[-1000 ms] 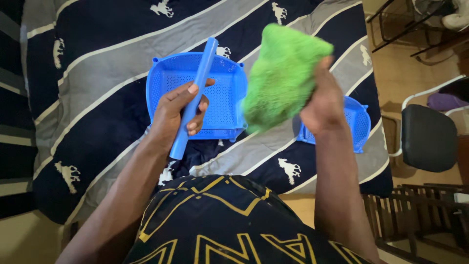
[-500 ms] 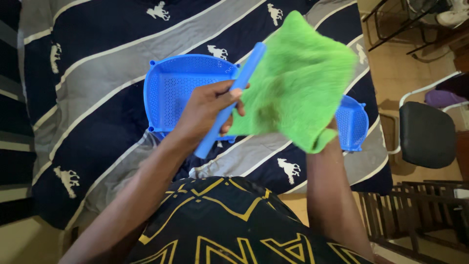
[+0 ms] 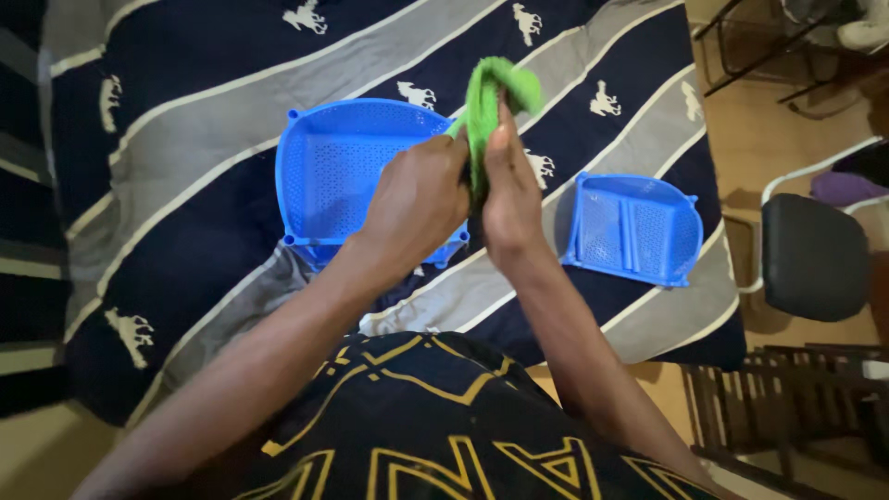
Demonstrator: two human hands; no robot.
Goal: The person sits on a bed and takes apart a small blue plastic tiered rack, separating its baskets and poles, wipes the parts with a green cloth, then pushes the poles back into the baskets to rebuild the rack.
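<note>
— What do you have in your hands?

— A soft green cloth (image 3: pixel 495 97). My left hand (image 3: pixel 417 199) and my right hand (image 3: pixel 509 185) are pressed close together, and the cloth is squeezed between them. Both hands are closed tight on it. The top of the cloth sticks up above my fingers in a bunch.

— Is anything else inside your grip?

— I cannot tell. My hands hide what is in the middle.

— Where is the cloth?

— Up in the air, over the bed. It is above the right edge of the big blue plastic basket tray with little holes (image 3: pixel 347 171).

— What else is there?

— A smaller blue plastic tray with holes (image 3: pixel 634 227) lies to my right, well apart from my hands. Both trays sit on a dark blue and grey striped bedspread with white horses (image 3: pixel 185 102). A black chair (image 3: pixel 815 255) stands beside the bed.
</note>
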